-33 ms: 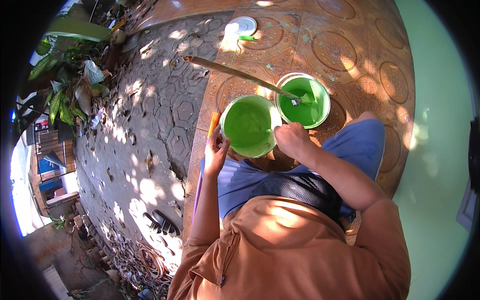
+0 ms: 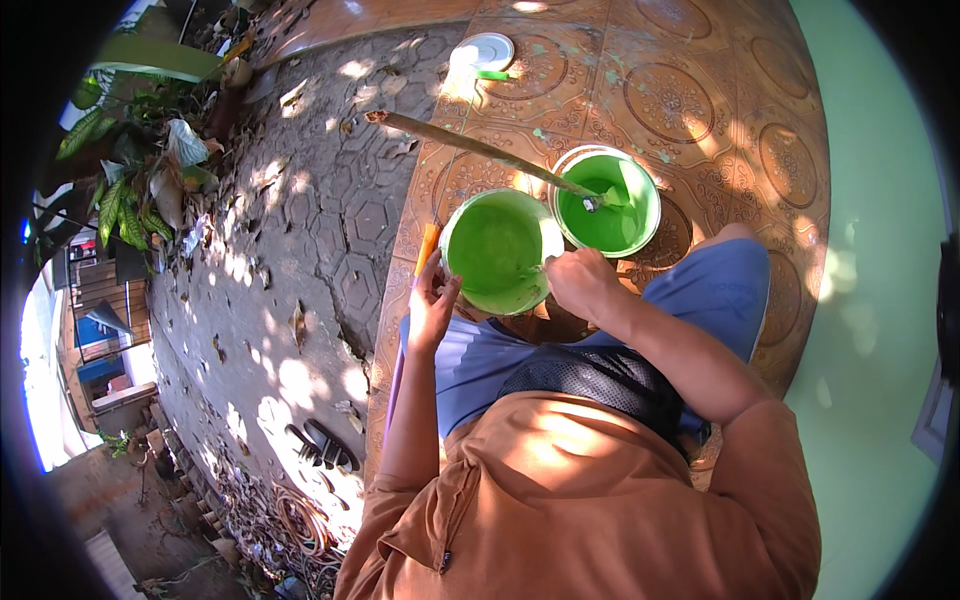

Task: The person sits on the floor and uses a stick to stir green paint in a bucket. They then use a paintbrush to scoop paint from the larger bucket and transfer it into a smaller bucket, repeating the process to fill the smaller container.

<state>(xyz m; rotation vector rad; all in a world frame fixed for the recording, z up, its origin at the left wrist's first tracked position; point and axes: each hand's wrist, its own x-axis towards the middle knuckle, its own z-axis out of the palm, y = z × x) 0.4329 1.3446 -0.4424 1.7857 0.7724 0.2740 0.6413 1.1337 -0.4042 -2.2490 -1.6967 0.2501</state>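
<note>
Green paint fills the near-left white bucket (image 2: 552, 245), which stands before my lap. My left hand (image 2: 432, 305) is closed on its left side, the fingers along the wall. At the right rim my right hand (image 2: 585, 282) is closed round a thin, pale tool that dips toward the paint; its kind is mostly hidden by the fist. Just behind on the right stands a second paint bucket (image 2: 655, 225), holding darker green paint. A long wooden stick (image 2: 480, 150) leans across it, its lower end with a metal tip inside.
A white lid (image 2: 490, 50) and a small green piece (image 2: 492, 75) lie on the brown patterned tiles. Beside my left hand is an orange strip (image 2: 428, 245). A pale green wall (image 2: 860, 350) bounds the right. Black sandals (image 2: 325, 445) and dry leaves lie on the paving at left.
My right hand has tilted very slightly at the rim, and a little more of the pale tool shows over the paint. The left hand and both buckets look the same.
</note>
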